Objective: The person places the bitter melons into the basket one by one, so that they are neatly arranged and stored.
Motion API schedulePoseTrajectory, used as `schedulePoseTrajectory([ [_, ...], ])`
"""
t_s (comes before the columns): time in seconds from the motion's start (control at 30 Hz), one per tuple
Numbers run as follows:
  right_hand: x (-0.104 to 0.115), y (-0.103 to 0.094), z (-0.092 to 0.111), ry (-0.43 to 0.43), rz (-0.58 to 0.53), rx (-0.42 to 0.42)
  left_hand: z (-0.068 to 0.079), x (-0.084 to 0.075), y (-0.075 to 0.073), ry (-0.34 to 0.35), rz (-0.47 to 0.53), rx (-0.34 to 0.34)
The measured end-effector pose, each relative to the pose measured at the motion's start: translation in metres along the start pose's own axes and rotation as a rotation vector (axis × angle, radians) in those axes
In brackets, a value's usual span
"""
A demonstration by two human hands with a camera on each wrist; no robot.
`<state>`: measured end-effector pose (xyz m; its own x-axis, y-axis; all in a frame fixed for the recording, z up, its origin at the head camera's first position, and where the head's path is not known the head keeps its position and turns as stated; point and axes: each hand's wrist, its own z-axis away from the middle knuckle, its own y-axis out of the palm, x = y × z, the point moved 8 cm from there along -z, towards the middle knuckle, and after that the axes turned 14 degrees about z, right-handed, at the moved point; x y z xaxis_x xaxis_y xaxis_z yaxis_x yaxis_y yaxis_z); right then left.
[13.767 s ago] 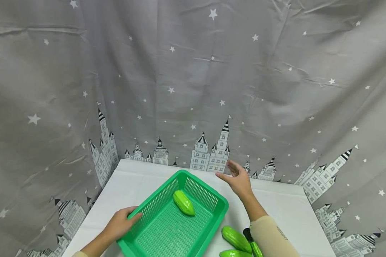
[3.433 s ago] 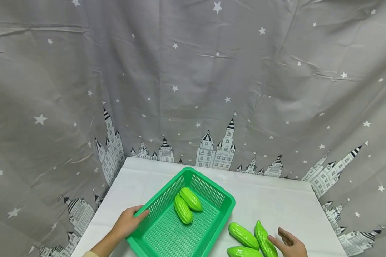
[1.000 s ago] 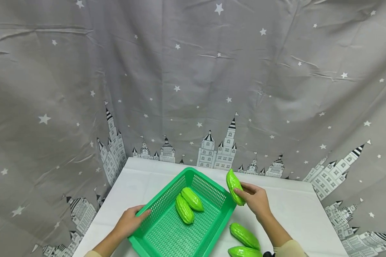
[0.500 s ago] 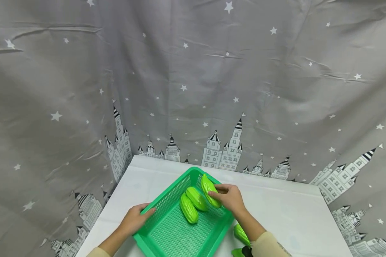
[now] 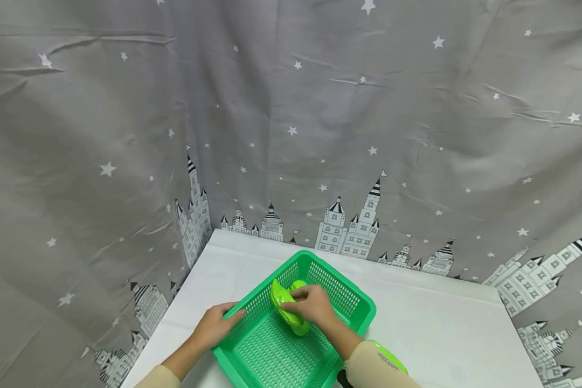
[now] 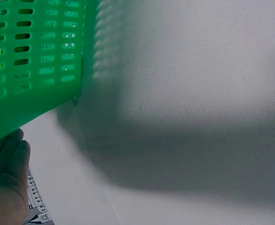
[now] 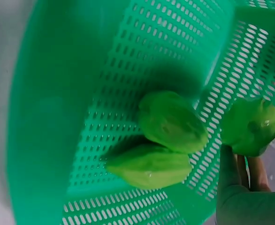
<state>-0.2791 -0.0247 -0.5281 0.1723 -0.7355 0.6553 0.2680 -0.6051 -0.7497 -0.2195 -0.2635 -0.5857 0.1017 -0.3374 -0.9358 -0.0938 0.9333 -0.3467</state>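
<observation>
A green plastic basket [image 5: 281,353] with slotted walls stands tilted at an angle on the white table. My left hand [image 5: 218,326] grips its left rim, thumb on top; in the left wrist view the fingers [image 6: 15,154] reach under the rim. My right hand [image 5: 315,306] pinches a glossy, ridged green bitter melon [image 5: 281,299] inside the basket near the left wall. Two more bitter melons [image 7: 172,122] [image 7: 149,166] lie side by side on the basket floor, below the held one in the right wrist view. In the head view they are mostly hidden by the hand and held melon.
Outside the basket on the right, another bitter melon [image 5: 389,355] shows partly behind the right sleeve [image 5: 375,369]. The white table [image 5: 431,328] extends to a grey curtain [image 5: 291,108] printed with castles and stars behind and at both sides.
Over the earlier frames a second bitter melon came into the basket. My right hand then took another from the right and carried it left over the rim. My left hand keeps its grip.
</observation>
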Motion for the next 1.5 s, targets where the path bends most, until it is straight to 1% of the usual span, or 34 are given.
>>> schedulePoseTrajectory([
  [0.13, 0.005, 0.013, 0.0, -0.01, 0.115, 0.013, 0.0, -0.003, 0.003, 0.009, 0.002, 0.008],
  [0.2, 0.006, 0.017, 0.0, -0.007, 0.143, 0.013, -0.001, -0.003, 0.004, 0.013, -0.003, 0.008],
  [0.33, 0.005, 0.025, 0.001, -0.011, 0.173, 0.022, -0.002, -0.003, 0.006, 0.02, -0.003, 0.011],
  [0.47, 0.001, 0.032, 0.002, -0.029, 0.172, 0.038, -0.003, -0.004, 0.01, 0.027, 0.006, 0.016],
  [0.57, -0.001, 0.033, 0.003, -0.043, 0.175, 0.038, -0.003, -0.006, 0.01, 0.041, 0.002, 0.017],
  [0.67, -0.003, 0.032, 0.002, -0.054, 0.202, 0.028, -0.002, -0.009, 0.01, 0.047, 0.003, 0.022],
  [0.73, -0.003, 0.032, 0.002, -0.067, 0.227, 0.011, -0.002, -0.01, 0.01, 0.048, 0.002, 0.025],
  [0.83, 0.001, 0.035, 0.003, -0.117, 0.257, 0.002, -0.003, -0.01, 0.009, 0.044, 0.005, 0.022],
  [0.9, 0.004, 0.04, 0.005, -0.151, 0.309, 0.006, -0.003, -0.008, 0.009, 0.04, 0.005, 0.019],
  [1.0, 0.007, 0.049, 0.008, -0.19, 0.424, 0.015, -0.003, -0.006, 0.009, 0.033, 0.003, 0.014],
  [1.07, 0.008, 0.054, 0.009, -0.196, 0.493, 0.01, -0.003, -0.004, 0.008, 0.029, -0.002, 0.012],
  [1.13, 0.007, 0.057, 0.01, -0.186, 0.523, 0.011, -0.001, -0.002, 0.008, 0.024, -0.008, 0.008],
  [1.23, 0.005, 0.059, 0.011, -0.156, 0.524, 0.022, 0.001, 0.001, 0.008, 0.016, -0.004, 0.014],
  [1.33, 0.001, 0.059, 0.01, -0.116, 0.479, 0.047, 0.004, 0.003, 0.007, 0.008, 0.002, 0.019],
  [1.43, 0.002, 0.053, 0.008, -0.104, 0.41, 0.033, 0.006, 0.005, 0.006, 0.008, -0.003, 0.013],
  [1.5, 0.004, 0.046, 0.005, -0.109, 0.367, -0.003, 0.008, 0.007, 0.004, 0.007, -0.005, 0.008],
])
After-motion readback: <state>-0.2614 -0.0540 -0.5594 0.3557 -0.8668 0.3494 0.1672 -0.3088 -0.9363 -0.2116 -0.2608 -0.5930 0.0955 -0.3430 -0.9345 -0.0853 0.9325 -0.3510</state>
